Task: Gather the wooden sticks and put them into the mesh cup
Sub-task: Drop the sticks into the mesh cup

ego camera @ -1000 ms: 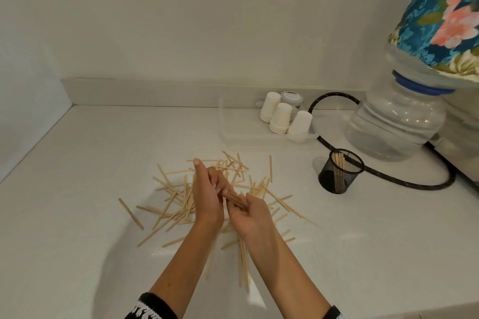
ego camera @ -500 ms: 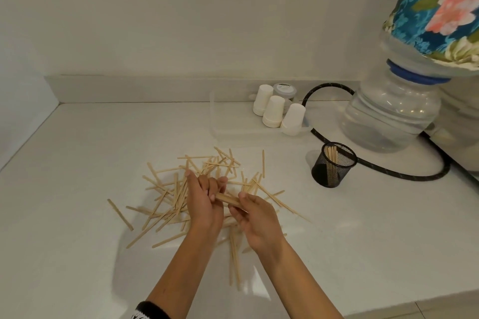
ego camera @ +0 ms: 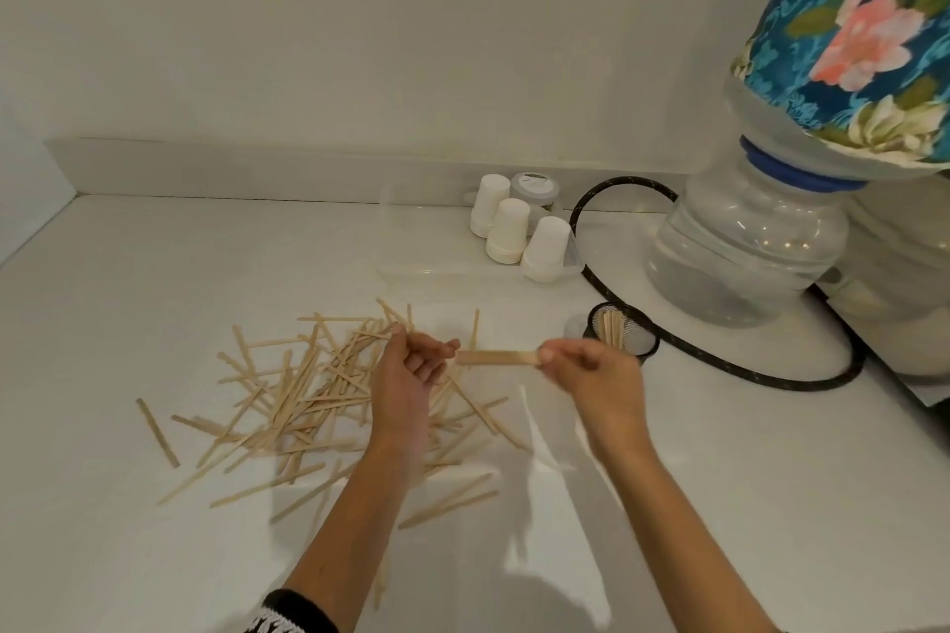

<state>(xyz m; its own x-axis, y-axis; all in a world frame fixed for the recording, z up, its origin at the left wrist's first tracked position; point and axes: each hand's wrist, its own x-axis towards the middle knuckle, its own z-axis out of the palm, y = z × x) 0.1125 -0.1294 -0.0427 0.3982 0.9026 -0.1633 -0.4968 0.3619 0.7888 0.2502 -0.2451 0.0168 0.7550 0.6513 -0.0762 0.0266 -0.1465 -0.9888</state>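
A loose heap of pale, flat wooden sticks [ego camera: 308, 391] is spread over the left-middle of the white counter [ego camera: 128, 529], criss-crossed at many angles, with a few strays lying apart at the left and near edges. The left hand [ego camera: 406, 375] is held above the heap's right side, fingers loosely curled and parted, with nothing gripped. A small bundle of sticks [ego camera: 496, 357] is held level between the hands, pinched at its right end by the closed fingers of the right hand [ego camera: 599, 375]. The black mesh cup [ego camera: 624, 337] is seen just behind that hand, upright, with a few sticks standing in it. Bare counter is left in front and to the right; a black hose [ego camera: 719, 360] curves close behind the cup
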